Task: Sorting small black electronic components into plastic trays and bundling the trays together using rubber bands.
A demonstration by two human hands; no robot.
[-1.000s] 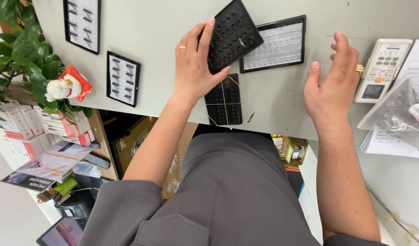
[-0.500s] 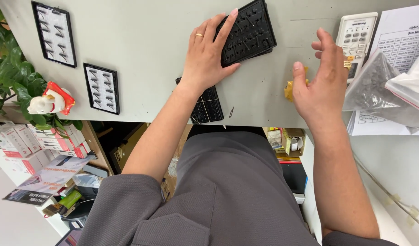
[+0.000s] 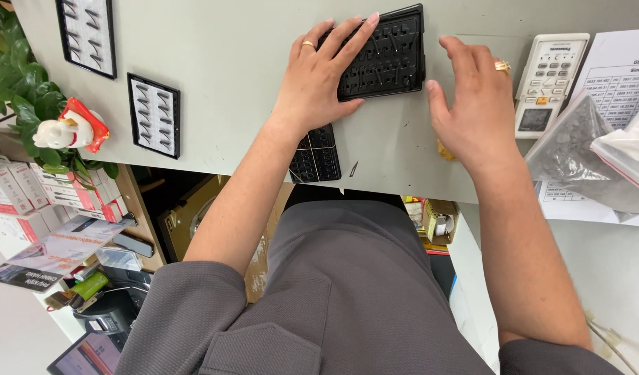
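Fingers of the left hand lie flat and spread across the black tray, pressing on its near-left part; they grip nothing, just rest on top. The tray sits on the grey surface, its far edge close to the top of the view. Right hand is open too, fingers loosely apart, palm down beside the tray's right edge; whether it touches the tray is hard to tell. Something yellow peeks out under its heel, mostly hidden. A second tray lies at the surface's near edge, half covered by the left wrist. Beside the right hand is a remote, then grey bags over papers, cut off at the right. On the left are two white-framed cards, the farther one clipped at the top.
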